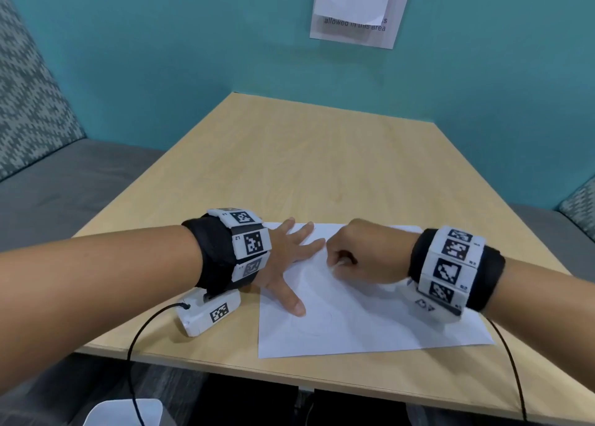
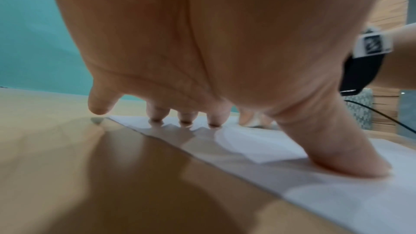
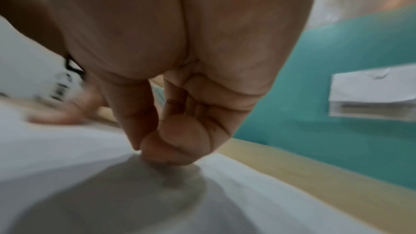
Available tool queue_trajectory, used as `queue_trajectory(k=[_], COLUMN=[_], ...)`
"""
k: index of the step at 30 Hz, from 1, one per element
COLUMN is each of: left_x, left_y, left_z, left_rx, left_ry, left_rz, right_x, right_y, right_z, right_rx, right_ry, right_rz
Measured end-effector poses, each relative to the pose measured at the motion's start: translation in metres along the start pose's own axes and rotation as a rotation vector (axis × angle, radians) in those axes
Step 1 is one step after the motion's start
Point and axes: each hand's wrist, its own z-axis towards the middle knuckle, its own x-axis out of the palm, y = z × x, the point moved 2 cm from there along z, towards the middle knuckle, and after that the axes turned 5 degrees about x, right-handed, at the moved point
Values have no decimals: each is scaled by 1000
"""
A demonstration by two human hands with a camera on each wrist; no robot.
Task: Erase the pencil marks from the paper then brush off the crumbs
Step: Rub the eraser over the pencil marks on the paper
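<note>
— While your left hand (image 1: 283, 264) lies spread on the paper (image 1: 370, 322), what is it doing there?
— Your fingers are straight and splayed. In the left wrist view three fingertips (image 2: 185, 119) and the thumb (image 2: 344, 157) press down on the sheet near its left edge, and the little finger hangs over the bare table (image 1: 306, 155).
— And my right hand (image 1: 363, 258)?
— It's curled into a loose fist, knuckles up, just beside your left fingertips. Thumb and forefinger are pinched together and bear down on the paper; something small and pale, apparently an eraser (image 1: 342, 262), shows between them in the head view. The right wrist view is blurred, so the pinched tips (image 3: 157, 150) hide whatever they hold.
— Where is the sheet?
— Flat on the wooden table, near the edge closest to you, slightly skewed. Faint curved pencil marks (image 1: 317, 321) show below your left thumb.
— Anything else?
— A white tagged box (image 1: 209, 313) with a black cable lies beside the paper under your left wrist, and a notice (image 1: 357, 7) hangs on the teal wall.
</note>
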Motion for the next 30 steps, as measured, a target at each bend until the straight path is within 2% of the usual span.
queue_trajectory(k=[3,7,10,13,19,23,25,28,30], left_x=[-1,-4,-9,-7,2,0,0,3,4], left_y=[3,2,-4,-10,-3,-5,-4,-2,-2], left_z=[-1,-1,1,3,9,8,9,11,10], left_rx=[4,-31,5,40,61,49,44,66,60], left_ry=[18,28,11,10,-28,-22,-30,-59,-51], left_rz=[15,50,38,-7,2,-27,-37,-25,-19], right_x=[4,-6,0,-3,10,-10,-9,7,6], right_y=[10,-15,-6,-4,34,-7,-7,23,23], right_z=[-2,9,11,11,-11,10,11,-2,-4], right_rx=[-41,58,7,30,-128,39,51,-51,-62], right_ry=[35,-42,-34,-41,124,11,-5,74,119], right_rz=[18,9,-44,-32,60,22,20,21,43])
